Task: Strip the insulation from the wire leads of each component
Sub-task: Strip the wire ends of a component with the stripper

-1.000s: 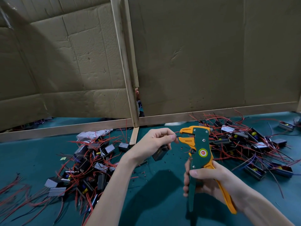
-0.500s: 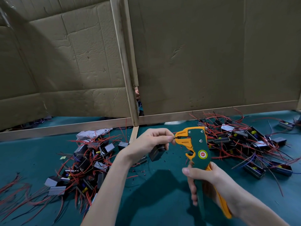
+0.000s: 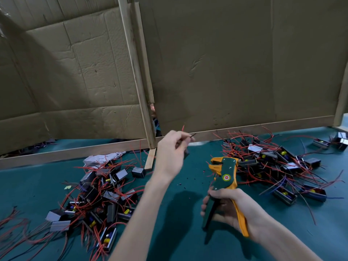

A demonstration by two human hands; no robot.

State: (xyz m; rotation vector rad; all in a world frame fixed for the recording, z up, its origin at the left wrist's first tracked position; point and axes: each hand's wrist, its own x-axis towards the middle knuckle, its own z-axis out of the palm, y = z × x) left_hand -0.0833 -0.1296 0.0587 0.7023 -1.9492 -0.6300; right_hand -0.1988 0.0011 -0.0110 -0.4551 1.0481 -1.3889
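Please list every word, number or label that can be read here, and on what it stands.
No text reads with certainty.
Round sticker on the wire stripper: pale marks on its red centre, too blurred to read.
Pale labels on the components: too small, no print can be made out.

We have a single view, worn at head height, looking forward and down across a teal cloth-covered table (image 3: 32,187) toward a brown corrugated cardboard partition (image 3: 235,63). Both forearms (image 3: 143,213) enter from the bottom edge, so the left hand (image 3: 170,153), pinching a thin dark wire lead (image 3: 192,136), and the right hand (image 3: 230,206), gripping a green-and-orange pistol-grip wire stripper (image 3: 225,174), sit close below the lens. The frame's edges seem bowed by the wide angle.
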